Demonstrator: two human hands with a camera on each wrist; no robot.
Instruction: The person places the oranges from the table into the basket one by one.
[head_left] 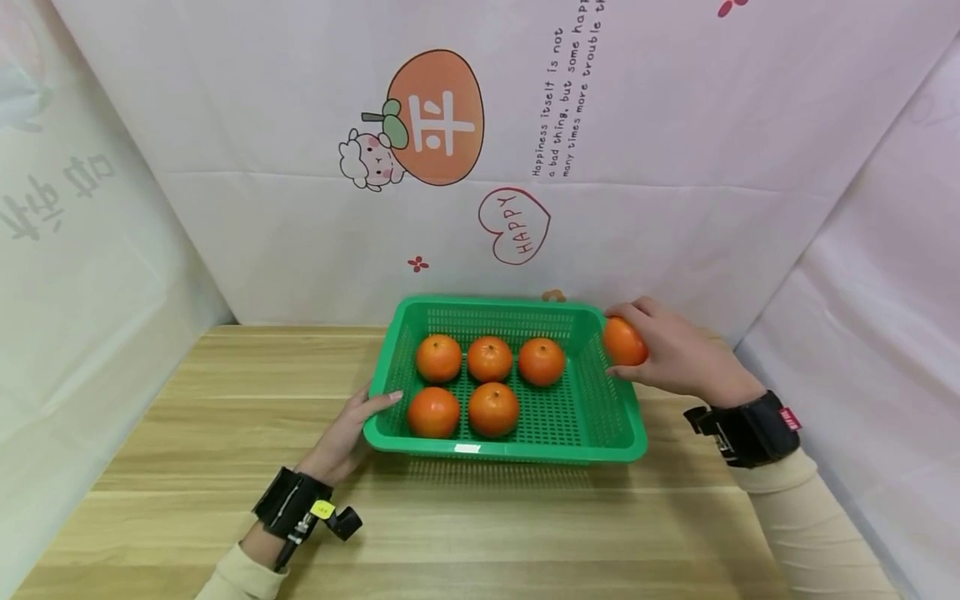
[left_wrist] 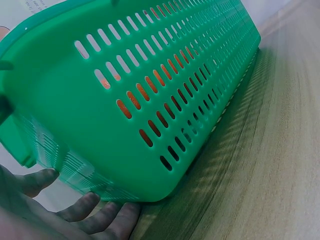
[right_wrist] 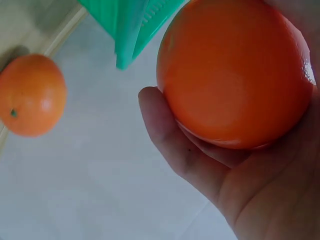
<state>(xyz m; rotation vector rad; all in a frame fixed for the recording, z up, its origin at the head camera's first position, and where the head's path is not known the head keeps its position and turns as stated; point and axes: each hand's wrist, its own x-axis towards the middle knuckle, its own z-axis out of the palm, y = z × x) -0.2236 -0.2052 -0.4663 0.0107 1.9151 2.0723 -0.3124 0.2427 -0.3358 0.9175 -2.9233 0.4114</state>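
My left hand (head_left: 349,429) grips the left end of a green plastic basket (head_left: 540,452), thumb over the rim. In the left wrist view its other fingers (left_wrist: 82,206) reach along the slotted wall low down. Several oranges (head_left: 491,359) lie inside the basket, in two rows toward its left and middle. My right hand (head_left: 678,350) holds another orange (head_left: 624,342) at the basket's right rim, fingers and thumb around it. The right wrist view shows this orange (right_wrist: 235,75) large in the palm, with the basket's corner (right_wrist: 131,35) just beyond.
A loose orange (right_wrist: 32,95) rests near the table edge in the right wrist view; the right hand and arm hide it from the head view. The wooden table (head_left: 247,400) meets a printed white cloth (head_left: 637,242) behind the basket, with more cloth at both sides.
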